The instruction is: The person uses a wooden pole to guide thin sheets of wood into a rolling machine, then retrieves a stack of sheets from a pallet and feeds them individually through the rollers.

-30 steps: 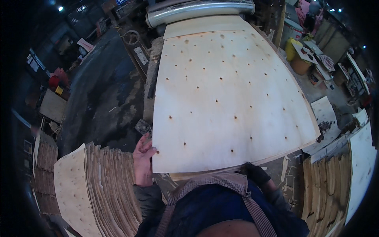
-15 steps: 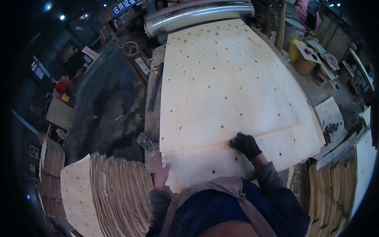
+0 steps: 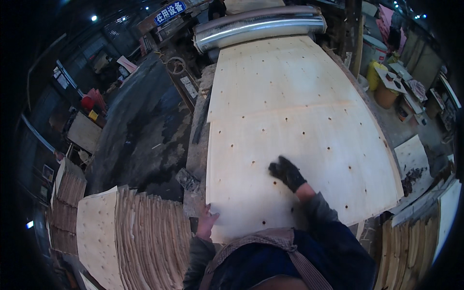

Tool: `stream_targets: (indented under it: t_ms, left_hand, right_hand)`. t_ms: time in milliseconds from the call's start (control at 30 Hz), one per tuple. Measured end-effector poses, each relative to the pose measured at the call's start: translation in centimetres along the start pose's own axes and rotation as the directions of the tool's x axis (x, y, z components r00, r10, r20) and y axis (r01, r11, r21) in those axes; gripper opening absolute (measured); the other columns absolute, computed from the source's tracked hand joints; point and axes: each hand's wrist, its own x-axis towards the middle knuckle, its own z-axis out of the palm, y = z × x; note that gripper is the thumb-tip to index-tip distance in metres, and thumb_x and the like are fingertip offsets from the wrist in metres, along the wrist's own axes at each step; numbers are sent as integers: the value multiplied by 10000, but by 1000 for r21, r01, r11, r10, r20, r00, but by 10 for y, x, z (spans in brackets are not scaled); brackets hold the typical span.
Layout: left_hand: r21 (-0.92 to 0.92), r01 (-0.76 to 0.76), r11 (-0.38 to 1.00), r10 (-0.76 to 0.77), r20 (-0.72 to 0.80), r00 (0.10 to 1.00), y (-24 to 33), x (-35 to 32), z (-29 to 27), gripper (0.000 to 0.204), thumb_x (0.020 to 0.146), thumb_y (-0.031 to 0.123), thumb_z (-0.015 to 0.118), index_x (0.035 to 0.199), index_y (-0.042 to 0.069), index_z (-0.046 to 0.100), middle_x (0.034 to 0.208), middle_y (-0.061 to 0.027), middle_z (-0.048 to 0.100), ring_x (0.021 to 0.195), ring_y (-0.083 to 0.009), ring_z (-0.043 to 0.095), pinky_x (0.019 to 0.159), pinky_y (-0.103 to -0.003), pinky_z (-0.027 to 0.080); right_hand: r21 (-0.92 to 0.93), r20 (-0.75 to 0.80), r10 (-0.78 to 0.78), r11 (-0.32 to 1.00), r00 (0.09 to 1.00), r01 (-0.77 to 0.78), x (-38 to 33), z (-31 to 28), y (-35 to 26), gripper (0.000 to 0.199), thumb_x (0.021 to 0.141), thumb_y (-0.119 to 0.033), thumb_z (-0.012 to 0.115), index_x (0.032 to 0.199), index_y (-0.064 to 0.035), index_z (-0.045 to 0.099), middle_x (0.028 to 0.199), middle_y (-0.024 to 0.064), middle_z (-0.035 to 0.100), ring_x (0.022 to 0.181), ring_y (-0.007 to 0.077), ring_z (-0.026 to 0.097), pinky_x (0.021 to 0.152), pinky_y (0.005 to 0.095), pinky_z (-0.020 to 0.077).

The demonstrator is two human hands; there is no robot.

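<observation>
A large pale veneer sheet (image 3: 309, 145) with small dark knot holes lies flat on the work table in front of me. Another sheet (image 3: 280, 72) lies beyond it, its near edge overlapped. My right hand (image 3: 287, 173), in a black glove, presses flat on the near sheet's middle. My bare left hand (image 3: 208, 221) rests with fingers spread on the sheet's near left corner. A shiny metal roller (image 3: 258, 26) runs across the table's far end.
A fanned stack of veneer sheets (image 3: 140, 241) stands at my lower left. More veneer stacks (image 3: 411, 246) sit at lower right. Dark wet floor (image 3: 140, 135) lies left of the table. A yellow bucket (image 3: 374, 75) and cluttered benches are at far right.
The near sheet has slid away from me along the table. My gloved right hand went from its near edge up onto its middle. My left hand stays at the near left corner.
</observation>
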Motion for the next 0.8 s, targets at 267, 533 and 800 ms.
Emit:
stream_targets:
  t_ms: [267, 533, 800]
  left_hand:
    - [-305, -2, 952, 74, 226, 971, 62, -16, -8, 577, 783, -58, 517, 1329, -37, 332, 1231, -124, 510, 1108, -204, 502, 942, -301, 396]
    - [-396, -213, 893, 259, 64, 964, 138, -53, 14, 623, 777, -139, 477, 1363, -33, 295, 1138, -159, 592, 997, -199, 591, 881, -304, 460]
    - [-441, -178, 880, 227, 62, 972, 151, -39, -11, 609, 777, -103, 505, 1354, -3, 339, 1089, -158, 602, 964, -195, 595, 848, -289, 468]
  right_hand:
    - [-146, 126, 306, 947, 944, -287, -179, -4, 48, 453, 913, -136, 477, 1326, -19, 333, 1164, 231, 546, 1085, 361, 543, 943, 462, 441]
    - [-72, -258, 175, 977, 950, -200, -265, -54, 69, 321, 936, -307, 450, 980, -9, 561, 910, 168, 636, 884, 293, 606, 808, 398, 484]
    - [-296, -373, 1, 948, 928, -120, -267, -28, 24, 300, 906, -286, 495, 1002, -4, 532, 754, 85, 558, 652, 179, 552, 568, 284, 489]
